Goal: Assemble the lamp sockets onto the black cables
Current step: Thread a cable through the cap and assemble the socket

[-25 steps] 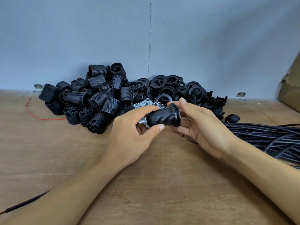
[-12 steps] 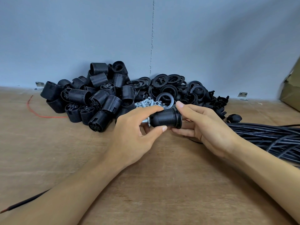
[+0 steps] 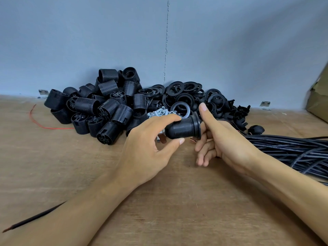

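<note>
My left hand (image 3: 147, 146) grips a black ribbed lamp socket (image 3: 184, 127) lying sideways above the table, thumb below and fingers on top. A flanged ring sits on the socket's right end. My right hand (image 3: 218, 139) is just right of that ring with its thumb raised and its fingers loosely curled beneath, holding nothing that I can see. A bundle of black cables (image 3: 291, 151) lies on the table at the right, passing behind my right wrist.
A heap of black socket bodies (image 3: 99, 110) lies at the back left, with black rings (image 3: 186, 95) and caps piled beside it and small metal screws (image 3: 159, 112) between. A red wire (image 3: 40, 125) lies left. A cardboard box (image 3: 319, 98) stands far right. One loose cable end (image 3: 26, 222) crosses the near left.
My right hand has come off the socket's ring, its thumb lifted and fingers dropped below. The left hand still grips the socket, now tilted slightly.
</note>
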`<state>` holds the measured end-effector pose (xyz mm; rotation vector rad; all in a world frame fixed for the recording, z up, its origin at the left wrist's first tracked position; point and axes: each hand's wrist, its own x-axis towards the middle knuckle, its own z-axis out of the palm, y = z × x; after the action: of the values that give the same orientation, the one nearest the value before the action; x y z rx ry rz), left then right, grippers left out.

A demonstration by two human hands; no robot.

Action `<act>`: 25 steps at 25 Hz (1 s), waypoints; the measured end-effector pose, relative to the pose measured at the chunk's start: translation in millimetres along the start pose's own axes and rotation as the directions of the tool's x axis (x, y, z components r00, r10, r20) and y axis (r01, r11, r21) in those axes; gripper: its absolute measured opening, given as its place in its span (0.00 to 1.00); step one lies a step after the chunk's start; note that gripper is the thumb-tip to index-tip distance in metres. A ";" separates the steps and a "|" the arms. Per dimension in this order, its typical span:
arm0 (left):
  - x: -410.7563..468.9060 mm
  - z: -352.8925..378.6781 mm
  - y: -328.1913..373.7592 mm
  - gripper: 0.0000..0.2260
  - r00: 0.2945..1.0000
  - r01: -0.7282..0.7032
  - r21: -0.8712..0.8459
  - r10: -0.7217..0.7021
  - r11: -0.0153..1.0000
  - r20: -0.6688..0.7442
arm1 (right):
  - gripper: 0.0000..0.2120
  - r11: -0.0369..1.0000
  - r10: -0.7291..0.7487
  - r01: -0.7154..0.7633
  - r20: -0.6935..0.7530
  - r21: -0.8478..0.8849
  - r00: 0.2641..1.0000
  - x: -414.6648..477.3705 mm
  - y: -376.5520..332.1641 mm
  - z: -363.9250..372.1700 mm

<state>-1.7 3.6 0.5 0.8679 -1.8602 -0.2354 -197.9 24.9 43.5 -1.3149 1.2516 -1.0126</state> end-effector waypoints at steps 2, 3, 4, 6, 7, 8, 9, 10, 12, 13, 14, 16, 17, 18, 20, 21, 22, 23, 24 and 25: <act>1.5 -0.2 -3.2 0.18 0.999 0.029 -0.011 -0.030 1.000 -0.033 | 0.35 1.000 -0.010 0.010 0.023 -0.011 1.000 -0.5 1.3 0.4; 2.4 -0.2 -4.6 0.17 0.998 0.043 -0.009 -0.043 0.999 -0.040 | 0.34 0.999 -0.031 0.031 0.032 -0.027 0.999 -0.7 2.1 0.4; 3.0 -0.2 -5.8 0.17 0.998 0.057 -0.010 -0.058 0.998 -0.037 | 0.33 0.997 -0.058 0.060 0.038 -0.045 0.998 -1.2 2.7 0.5; 3.3 -0.3 -6.6 0.17 0.997 0.079 -0.022 -0.079 0.997 -0.024 | 0.30 0.992 -0.101 0.103 0.029 -0.080 0.995 -1.7 2.9 1.1; 3.0 -0.2 -6.3 0.17 0.996 0.083 -0.029 -0.084 0.996 -0.016 | 0.29 0.989 -0.113 0.114 0.009 -0.096 0.994 -1.6 3.0 1.0; 2.5 -0.1 -5.6 0.18 0.997 0.081 -0.033 -0.081 0.996 -0.005 | 0.28 0.987 -0.129 0.127 -0.018 -0.103 0.991 -1.4 3.4 0.8; 1.8 -0.1 -4.5 0.18 0.998 0.069 -0.032 -0.069 0.997 0.007 | 0.26 0.985 -0.149 0.144 -0.047 -0.098 0.988 -1.2 3.7 0.5; 1.0 -0.1 -3.1 0.18 0.999 0.051 -0.025 -0.050 0.998 0.018 | 0.24 0.983 -0.170 0.164 -0.073 -0.083 0.983 -1.0 4.0 0.1; -0.3 0.3 -0.7 0.17 0.999 0.024 -0.002 -0.024 1.000 0.034 | 0.19 0.979 -0.201 0.196 -0.111 -0.055 0.973 -0.9 3.8 -0.6; -0.5 0.4 0.1 0.17 0.999 0.021 0.009 -0.021 1.000 0.034 | 0.16 0.977 -0.211 0.206 -0.123 -0.051 0.970 -0.9 3.3 -0.4; -0.4 0.6 0.4 0.17 0.999 0.021 0.021 -0.021 1.000 0.029 | 0.15 0.976 -0.217 0.212 -0.127 -0.053 0.968 -0.5 3.5 -0.5; 0.7 0.7 0.1 0.18 1.000 0.026 0.033 -0.026 0.999 -0.002 | 0.17 0.980 -0.199 0.194 -0.127 -0.054 0.972 0.8 4.3 0.1; 1.3 0.6 -0.7 0.18 0.999 0.036 0.024 -0.036 0.999 -0.027 | 0.19 0.984 -0.176 0.172 -0.125 -0.047 0.976 1.3 4.6 0.8; 1.9 0.1 -1.4 0.18 0.997 0.052 0.009 -0.052 0.999 -0.053 | 0.20 0.987 -0.157 0.153 -0.118 -0.037 0.981 2.0 5.3 1.2; 2.6 -0.6 -2.1 0.18 0.992 0.089 -0.009 -0.090 0.996 -0.084 | 0.23 0.989 -0.150 0.148 -0.115 -0.025 0.982 1.8 6.0 0.8; 2.8 -0.5 -2.3 0.18 0.991 0.106 -0.005 -0.106 0.994 -0.084 | 0.24 0.985 -0.168 0.164 -0.127 -0.043 0.978 1.0 6.0 0.6; 2.9 -0.1 -2.8 0.17 0.990 0.122 0.006 -0.121 0.993 -0.073 | 0.25 0.975 -0.214 0.203 -0.143 -0.091 0.966 -0.2 6.7 0.5; 3.1 0.0 -3.6 0.17 0.989 0.139 0.022 -0.137 0.990 -0.056 | 0.24 0.951 -0.286 0.261 -0.157 -0.163 0.945 -1.2 7.9 1.1; 3.4 0.2 -4.2 0.17 0.988 0.154 0.033 -0.153 0.988 -0.036 | 0.21 0.915 -0.368 0.325 -0.164 -0.240 0.915 -2.5 8.9 2.4; 3.6 0.4 -4.6 0.17 0.986 0.166 0.033 -0.165 0.986 -0.019 | 0.17 0.876 -0.438 0.379 -0.166 -0.298 0.883 -4.0 9.9 4.3</act>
<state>-0.7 -2.1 0.6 1.0470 -1.7833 -0.2988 -195.4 30.0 33.5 -1.7595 1.3381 -1.3675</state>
